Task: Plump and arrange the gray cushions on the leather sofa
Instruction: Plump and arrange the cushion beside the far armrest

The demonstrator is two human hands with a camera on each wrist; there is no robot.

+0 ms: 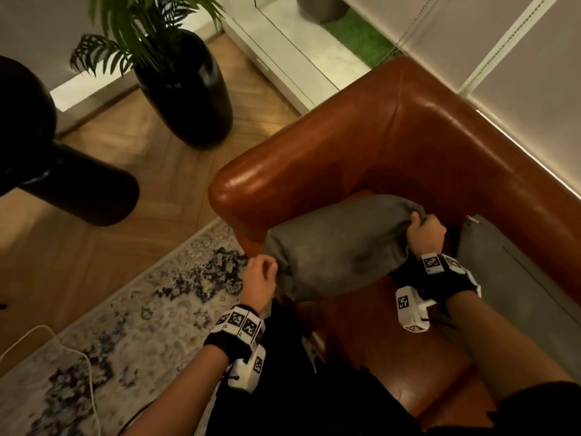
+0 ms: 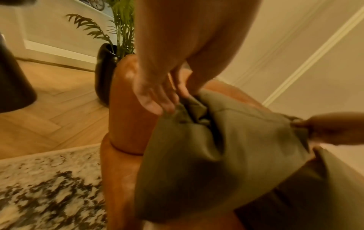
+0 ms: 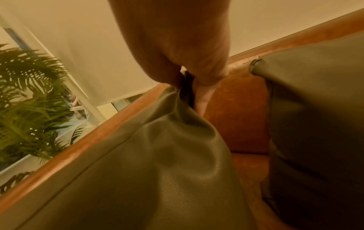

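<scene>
A gray cushion (image 1: pixel 339 247) hangs above the seat of the brown leather sofa (image 1: pixel 377 143), near its left arm. My left hand (image 1: pixel 262 272) pinches the cushion's near left corner; the left wrist view shows the bunched fabric (image 2: pixel 189 107) between thumb and fingers (image 2: pixel 155 99). My right hand (image 1: pixel 424 231) grips the far right corner in a fist, seen close in the right wrist view (image 3: pixel 187 70). The cushion (image 3: pixel 147 163) sags between the two hands. A second gray cushion (image 1: pixel 509 278) leans against the backrest to the right, zipper up.
A black planter (image 1: pixel 188 99) with a palm stands on the wood floor beyond the sofa arm. A large black rounded object (image 1: pixel 63 184) sits at the left. A patterned rug (image 1: pixel 141 309) with a white cable (image 1: pixel 78 357) lies in front. A window blind (image 1: pixel 518 73) runs behind the sofa.
</scene>
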